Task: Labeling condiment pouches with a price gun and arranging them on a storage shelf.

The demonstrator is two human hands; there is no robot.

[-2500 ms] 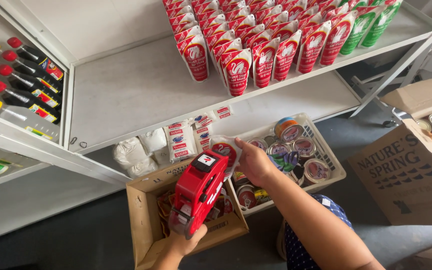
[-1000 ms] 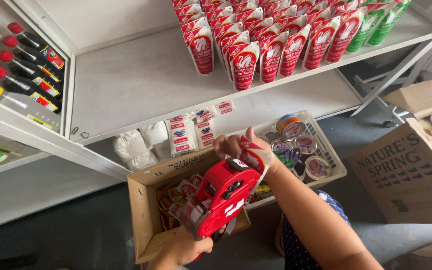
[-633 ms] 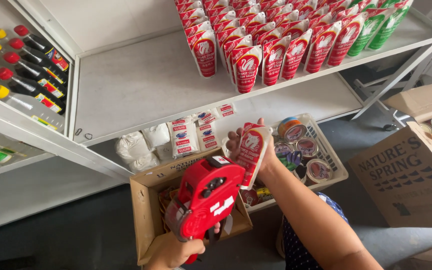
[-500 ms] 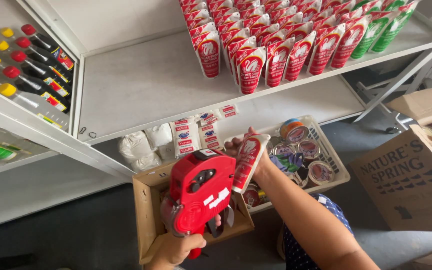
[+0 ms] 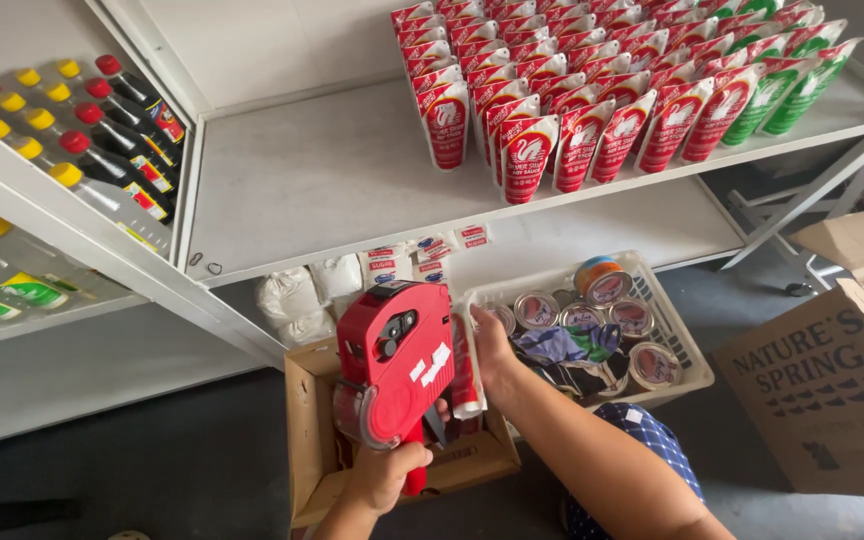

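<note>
Left hand (image 5: 384,476) is closed around the handle of a red price gun (image 5: 395,362), held upright above an open carton (image 5: 304,430) on the floor. Right hand (image 5: 493,345) grips a red-and-white pouch (image 5: 465,368) by its edge; the pouch stands upright, just beside the right side of the gun and partly hidden behind it. Whether pouch and gun touch cannot be told.

The carton sits below the front edge of the lower shelf (image 5: 592,225). More pouches lie inside the carton, mostly covered by the gun. Just right of the carton, a white basket (image 5: 694,365) holds round tins and a crumpled cloth. White bags (image 5: 287,298) and small red-and-white packets (image 5: 384,264) lie at the front edge of the lower shelf, behind the carton.

On the upper shelf (image 5: 322,180), rows of standing red pouches (image 5: 552,100) fill the right half, with green pouches (image 5: 787,85) at the right end. Dark bottles (image 5: 112,140) with red and yellow caps stand on the adjoining shelf at left. A brown printed box (image 5: 822,400) stands at far right on the floor.
</note>
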